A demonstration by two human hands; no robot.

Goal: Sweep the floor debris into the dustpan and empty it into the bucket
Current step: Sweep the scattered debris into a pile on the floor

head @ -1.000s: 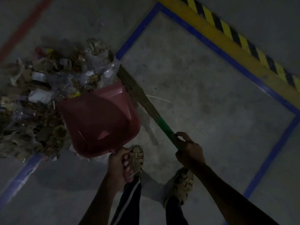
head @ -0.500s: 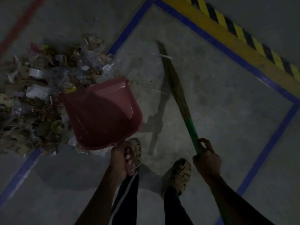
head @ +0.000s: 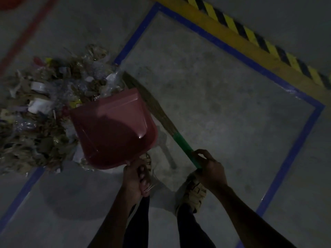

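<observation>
Dim light. My left hand (head: pixel 136 179) grips the handle of the red dustpan (head: pixel 112 129), fingers curled round it; the pan's mouth points at the debris pile (head: pixel 44 108). Pan interior looks bare, though shadow covers its back half and I cannot be sure. My right hand (head: pixel 208 164) is wrapped round the green handle of the broom (head: pixel 157 111); its bristle end lies just beside the pan's right wall, tip touching the pile's near edge. Pile straddles the blue floor tape (head: pixel 136 33) at the marked bay's left corner. Open concrete floor (head: pixel 223 104) stretches right of the broom to the yellow-black hazard stripe (head: pixel 250 36). My sandalled feet (head: pixel 193 192) stand below the pan.
</observation>
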